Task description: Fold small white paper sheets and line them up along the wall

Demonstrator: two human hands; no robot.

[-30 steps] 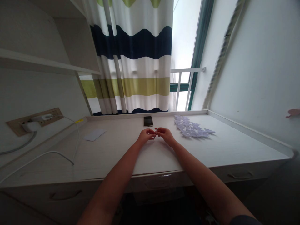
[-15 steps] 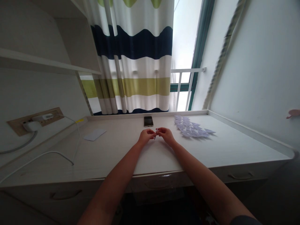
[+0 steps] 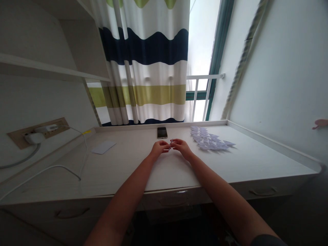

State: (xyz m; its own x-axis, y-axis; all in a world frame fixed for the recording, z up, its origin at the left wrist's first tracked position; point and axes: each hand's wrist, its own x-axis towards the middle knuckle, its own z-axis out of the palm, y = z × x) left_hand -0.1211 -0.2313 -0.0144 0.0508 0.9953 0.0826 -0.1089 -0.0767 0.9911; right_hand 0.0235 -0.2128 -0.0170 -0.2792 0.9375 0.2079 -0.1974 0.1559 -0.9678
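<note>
Over the middle of the white desk [image 3: 123,171], my left hand [image 3: 160,147] and my right hand [image 3: 180,147] meet, fingertips closed on one small piece of folded paper [image 3: 169,148]. Fingers cover most of the paper, so its exact shape is hard to make out. To the right of my right hand lies a group of folded white paper pieces [image 3: 208,140], pointed and set close together in rows. Off to the left, a small stack of flat white paper [image 3: 104,147] rests on the desk.
A dark phone [image 3: 162,132] lies just beyond my hands. A white cable [image 3: 83,160] runs across the desk's left side from the wall socket [image 3: 38,132]. A raised rim [image 3: 133,126] borders the back, below a striped curtain [image 3: 153,75].
My fingers have shifted slightly around the folded paper, and its upper tip tilts a little differently. Arms and desk items stay in place.
</note>
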